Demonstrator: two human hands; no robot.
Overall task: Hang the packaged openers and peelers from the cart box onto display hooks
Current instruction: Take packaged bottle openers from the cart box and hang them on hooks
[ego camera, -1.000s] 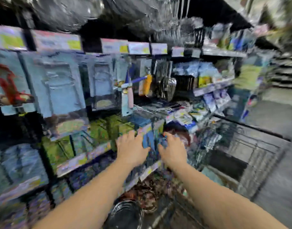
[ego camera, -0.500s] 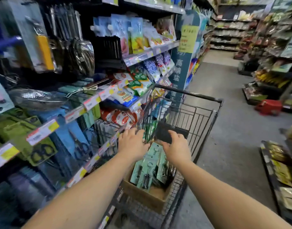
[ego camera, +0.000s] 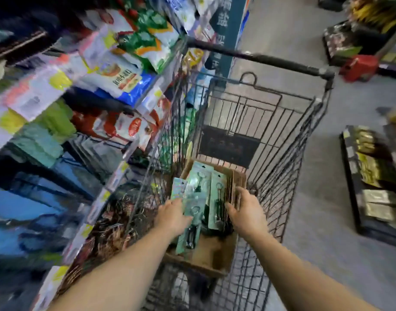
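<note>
A brown cardboard box (ego camera: pixel 211 257) sits inside the wire shopping cart (ego camera: pixel 289 167). Several pale green carded openers (ego camera: pixel 217 194) lie in it, overlapping, with dark tools under clear blisters. My left hand (ego camera: pixel 171 217) reaches into the box from the left, and its fingers rest on the left edge of the nearest green pack (ego camera: pixel 192 231). Whether it grips that pack is unclear. My right hand (ego camera: pixel 246 213) hovers over the box's right side beside the cardboard wall, fingers spread and empty. No display hooks are sharp enough to make out.
Blurred shelves of bagged goods (ego camera: pixel 123 70) and price tags run along the left, close against the cart. The cart's black handle bar (ego camera: pixel 259 57) is at the far end. On the grey floor to the right stand low displays (ego camera: pixel 371 176) and a red basket (ego camera: pixel 359 67).
My view has swung from the hanging display on the left down to the cart. Both hands have dropped from above the box into it, onto the green packs.
</note>
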